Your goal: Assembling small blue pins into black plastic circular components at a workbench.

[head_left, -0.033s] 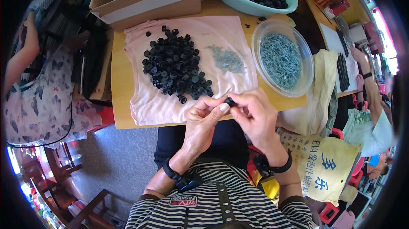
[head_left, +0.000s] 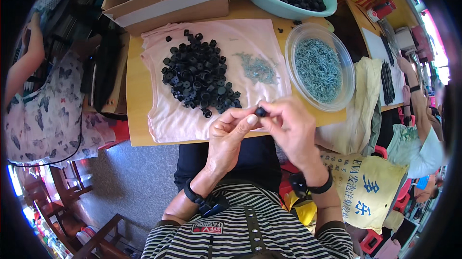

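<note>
Fingertips of both hands meet over the near edge of the worktop (head_left: pixel 137 114), pinching one small black round plastic cap (head_left: pixel 260 111) between them. That little piece could easily slip from so slight a grip and drop into the lap or onto the floor. Left hand (head_left: pixel 230 136) angles up from the wrist, thumb extended; right hand (head_left: pixel 291 126) curls over it, knuckles up. Beyond lie a heap of black caps (head_left: pixel 197 73) on pink cloth (head_left: pixel 166 114) and, right, a clear round tub of small metal pins (head_left: pixel 318 69).

A wooden tabletop (head_left: pixel 137 114) fills the upper middle; grey floor (head_left: pixel 130 187) lies below it, dark wooden chairs (head_left: pixel 67 187) stand lower left, daylight glares far right.
</note>
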Demonstrator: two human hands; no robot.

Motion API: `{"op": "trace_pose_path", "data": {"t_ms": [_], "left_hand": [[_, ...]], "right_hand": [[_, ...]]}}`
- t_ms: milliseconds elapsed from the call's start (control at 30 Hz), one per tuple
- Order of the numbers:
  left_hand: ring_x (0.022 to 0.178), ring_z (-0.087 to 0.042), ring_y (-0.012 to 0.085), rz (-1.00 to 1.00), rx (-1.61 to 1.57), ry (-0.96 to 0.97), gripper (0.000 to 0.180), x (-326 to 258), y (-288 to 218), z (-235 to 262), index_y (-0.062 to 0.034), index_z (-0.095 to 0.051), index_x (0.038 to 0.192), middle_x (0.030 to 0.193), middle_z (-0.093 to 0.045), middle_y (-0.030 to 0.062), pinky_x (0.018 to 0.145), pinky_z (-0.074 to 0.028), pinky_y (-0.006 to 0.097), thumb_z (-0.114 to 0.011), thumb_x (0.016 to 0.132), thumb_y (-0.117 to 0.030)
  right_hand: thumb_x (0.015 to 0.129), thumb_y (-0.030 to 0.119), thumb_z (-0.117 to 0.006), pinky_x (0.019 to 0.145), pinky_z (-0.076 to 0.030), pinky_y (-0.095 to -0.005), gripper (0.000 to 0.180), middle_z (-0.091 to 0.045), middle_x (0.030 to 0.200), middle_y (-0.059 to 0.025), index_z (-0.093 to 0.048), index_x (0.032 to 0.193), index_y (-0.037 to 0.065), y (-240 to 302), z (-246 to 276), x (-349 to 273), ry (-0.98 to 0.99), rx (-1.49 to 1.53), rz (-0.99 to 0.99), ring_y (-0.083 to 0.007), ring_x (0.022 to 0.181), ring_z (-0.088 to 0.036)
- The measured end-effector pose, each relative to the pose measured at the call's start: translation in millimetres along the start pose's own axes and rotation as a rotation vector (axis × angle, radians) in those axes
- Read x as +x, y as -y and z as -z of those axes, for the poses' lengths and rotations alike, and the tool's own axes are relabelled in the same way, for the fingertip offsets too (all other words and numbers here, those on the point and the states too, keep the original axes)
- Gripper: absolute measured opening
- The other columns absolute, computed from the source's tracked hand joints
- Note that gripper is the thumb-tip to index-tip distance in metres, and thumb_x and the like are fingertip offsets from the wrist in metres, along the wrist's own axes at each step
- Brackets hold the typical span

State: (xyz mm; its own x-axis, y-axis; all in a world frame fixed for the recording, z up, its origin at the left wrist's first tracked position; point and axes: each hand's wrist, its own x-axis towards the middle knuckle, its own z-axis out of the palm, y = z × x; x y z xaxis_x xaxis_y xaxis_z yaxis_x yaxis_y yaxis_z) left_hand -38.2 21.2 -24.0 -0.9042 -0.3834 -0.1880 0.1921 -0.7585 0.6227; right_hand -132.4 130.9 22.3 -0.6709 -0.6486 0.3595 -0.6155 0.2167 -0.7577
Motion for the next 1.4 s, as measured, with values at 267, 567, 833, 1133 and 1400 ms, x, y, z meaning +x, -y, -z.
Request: {"op": "trace_pose_path", "data": {"t_ms": [267,567,833,1133,1400], "left_hand": [[0.084,-0.064,0.0195,-0.127,0.428,-0.092,0.034,-10,-41,28,0.0053,-0.058,0.111,0.096,-0.066,0.0155,0.076,-0.05,0.029,-0.044,0.099,-0.023],[0.074,-0.061,0.014,-0.241,0.611,-0.228,0.033,-12,-60,48,0.0043,-0.062,0.105,0.086,-0.065,0.0094,0.067,-0.049,0.026,-0.046,0.098,-0.024],[0.076,-0.06,0.0114,-0.156,0.646,-0.133,0.03,-12,-55,36,0.0032,-0.063,0.105,0.086,-0.064,0.0073,0.069,-0.048,0.024,-0.048,0.097,-0.022],[0.075,-0.059,0.01,-0.176,0.726,-0.103,0.028,-11,-48,25,0.0025,-0.063,0.105,0.085,-0.064,0.0068,0.069,-0.048,0.022,-0.049,0.097,-0.021],[0.075,-0.059,0.0095,-0.181,0.857,-0.093,0.024,2,-47,8,0.0025,-0.064,0.103,0.085,-0.065,0.0057,0.068,-0.047,0.021,-0.051,0.095,-0.017]], "right_hand": [[0.082,0.024,-0.065,0.07,-0.045,-0.0294,0.027,-0.064,0.084,-0.0121,-0.066,0.094,0.0,-40,58,147,-0.377,-0.359,0.066,-0.0202,0.072,-0.058],[0.083,0.015,-0.063,0.069,-0.048,-0.0303,0.02,-0.064,0.083,-0.0123,-0.065,0.1,0.004,-28,21,143,-0.109,-0.194,0.122,-0.0224,0.072,-0.062],[0.075,0.003,-0.064,0.071,-0.048,-0.0386,0.015,-0.059,0.087,-0.0108,-0.062,0.09,0.005,-29,-43,57,0.27,-0.206,0.095,-0.0308,0.086,-0.059],[0.076,0.005,-0.066,0.07,-0.049,-0.0338,0.018,-0.059,0.09,-0.0069,-0.061,0.094,0.006,-42,-47,55,0.274,-0.19,0.131,-0.0252,0.081,-0.062],[0.076,0.008,-0.066,0.068,-0.046,-0.0363,0.011,-0.058,0.08,-0.0089,-0.061,0.084,0.005,-27,4,16,0.23,-0.124,-0.105,-0.0281,0.079,-0.059]]}}
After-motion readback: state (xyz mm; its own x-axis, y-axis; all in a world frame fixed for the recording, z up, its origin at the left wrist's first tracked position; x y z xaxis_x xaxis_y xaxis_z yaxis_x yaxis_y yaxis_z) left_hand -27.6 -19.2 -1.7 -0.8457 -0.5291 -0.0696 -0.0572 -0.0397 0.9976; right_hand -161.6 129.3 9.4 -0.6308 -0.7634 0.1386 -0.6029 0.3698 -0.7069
